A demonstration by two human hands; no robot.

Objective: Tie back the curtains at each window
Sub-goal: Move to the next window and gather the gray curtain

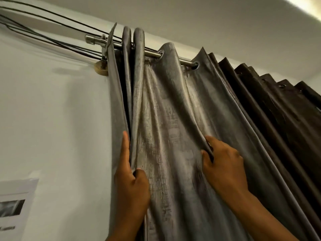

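Under the steel curtain rod (152, 53), the grey eyelet curtain (173, 119) hangs bunched leftward. Its left folds are clasped by the left hand (131, 181); a central pleat is pinched by the right hand (220, 162).

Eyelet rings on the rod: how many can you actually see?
3 clearly: two on the grey curtain where the rod threads through, one on the dark curtain far right. Others are probably hidden in the folds.

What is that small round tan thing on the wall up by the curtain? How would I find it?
Follow the metal curtain rod to its left end, where black cables run in. Just below that end, against the white wall and touching the grey curtain edge, sits the small round knob. It alone is tan and disc-shaped.
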